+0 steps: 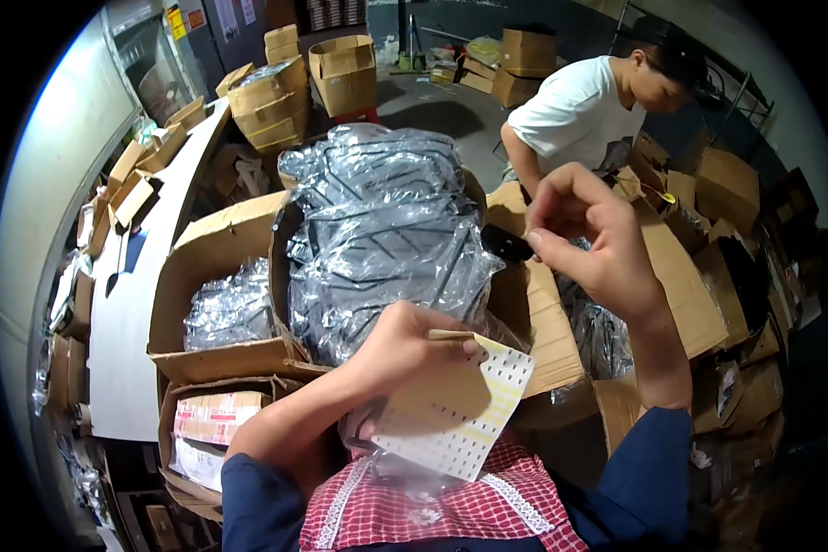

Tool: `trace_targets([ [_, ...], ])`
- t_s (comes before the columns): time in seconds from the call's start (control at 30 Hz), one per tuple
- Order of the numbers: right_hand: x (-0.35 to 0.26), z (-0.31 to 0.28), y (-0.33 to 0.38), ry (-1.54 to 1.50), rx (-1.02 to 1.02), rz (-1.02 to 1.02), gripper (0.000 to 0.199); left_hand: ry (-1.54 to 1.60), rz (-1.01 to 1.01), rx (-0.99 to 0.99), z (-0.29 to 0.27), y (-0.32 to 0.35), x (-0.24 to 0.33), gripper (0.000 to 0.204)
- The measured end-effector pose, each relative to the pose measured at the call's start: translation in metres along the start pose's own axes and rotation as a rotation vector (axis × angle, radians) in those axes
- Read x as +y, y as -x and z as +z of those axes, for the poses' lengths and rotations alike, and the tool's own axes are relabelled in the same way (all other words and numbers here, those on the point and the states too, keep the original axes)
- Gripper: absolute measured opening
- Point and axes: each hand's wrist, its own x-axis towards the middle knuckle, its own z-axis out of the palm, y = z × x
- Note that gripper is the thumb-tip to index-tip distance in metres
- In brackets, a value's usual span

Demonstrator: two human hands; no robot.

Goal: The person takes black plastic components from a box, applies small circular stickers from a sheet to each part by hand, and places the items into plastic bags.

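Note:
My left hand is closed on the upper edge of a pale sticker sheet, dotted with rows of small black marks and partly yellow. A narrow tan strip shows at its fingers; I cannot tell whether it is the sheet's curled edge. Higher up and to the right, my right hand pinches a small flat black piece between thumb and finger. Between and beyond my hands rises a big heap of clear plastic bags with dark thin parts inside. The bags' exact contents are hard to make out.
Open cartons stand at my left, beside a long pale table. Cardboard flaps spread under my right hand. A co-worker in a white shirt bends over cartons at far right. More boxes stand behind the heap.

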Motion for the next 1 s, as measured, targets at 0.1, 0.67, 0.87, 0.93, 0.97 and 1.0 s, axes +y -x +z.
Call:
trace_targets([
  [0.1,-0.006,0.008,0.004,0.123,0.087,-0.114,0.019,-0.057,0.020,0.027,-0.006,0.002,-0.004,0.021],
  [0.67,-0.005,0.037,0.005,0.707,0.214,-0.370,0.017,-0.120,0.020,0.041,-0.016,0.002,-0.013,0.022],
  [0.87,0.007,0.015,-0.015,0.901,0.218,-0.135,0.025,-0.060,0.014,0.034,-0.015,0.004,-0.019,0.020],
  [0.93,0.017,0.007,-0.018,0.966,0.332,-0.113,0.025,0.011,-0.044,0.031,-0.014,0.008,-0.018,0.019],
  [0.97,0.016,0.011,-0.011,0.714,0.241,0.026,0.022,0.062,-0.015,0.070,-0.013,0.012,-0.018,0.017],
  [1.0,0.010,0.016,-0.001,0.548,0.100,0.079,0.017,0.114,0.014,0.110,-0.013,0.015,-0.017,0.015],
])
